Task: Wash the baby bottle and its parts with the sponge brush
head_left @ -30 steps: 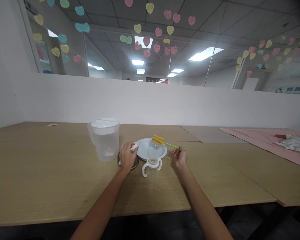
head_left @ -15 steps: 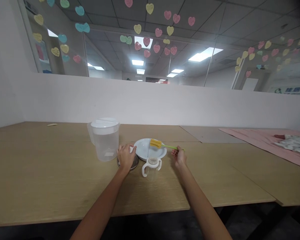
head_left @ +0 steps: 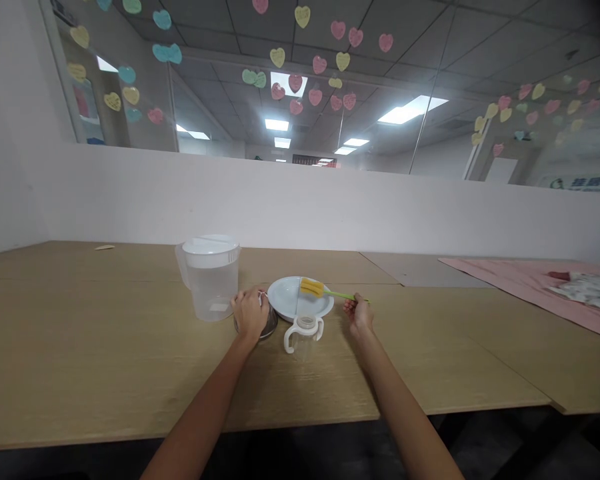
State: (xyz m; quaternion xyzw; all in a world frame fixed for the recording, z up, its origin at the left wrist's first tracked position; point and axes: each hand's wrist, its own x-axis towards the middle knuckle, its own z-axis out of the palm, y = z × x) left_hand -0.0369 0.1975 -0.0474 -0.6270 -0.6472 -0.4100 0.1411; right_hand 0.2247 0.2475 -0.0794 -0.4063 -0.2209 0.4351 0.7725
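Note:
My right hand (head_left: 360, 315) grips the thin green handle of a bottle brush (head_left: 312, 288). The brush's yellow sponge head is over the white plate (head_left: 276, 293). My left hand (head_left: 251, 313) is closed, fingers bent down over a metal bowl (head_left: 271, 325); a small white thing shows at its fingertips, too hidden to name. Between my hands, in front of the plate, a clear baby bottle (head_left: 304, 343) with two white handles stands upright with its mouth uncovered. The hand covers much of the bowl's inside.
A clear plastic pitcher (head_left: 213, 283) with a white lid stands just left of the bowl. A pink cloth (head_left: 520, 280) with a patterned fabric piece (head_left: 590, 288) on it lies at the right. A small flat pale piece (head_left: 105, 247) lies at the back left. Behind the table rises a white wall (head_left: 300, 207).
My left hand has shifted slightly left and lower over the bowl, and the white thing at its fingertips is now mostly covered. The right hand and brush have hardly moved.

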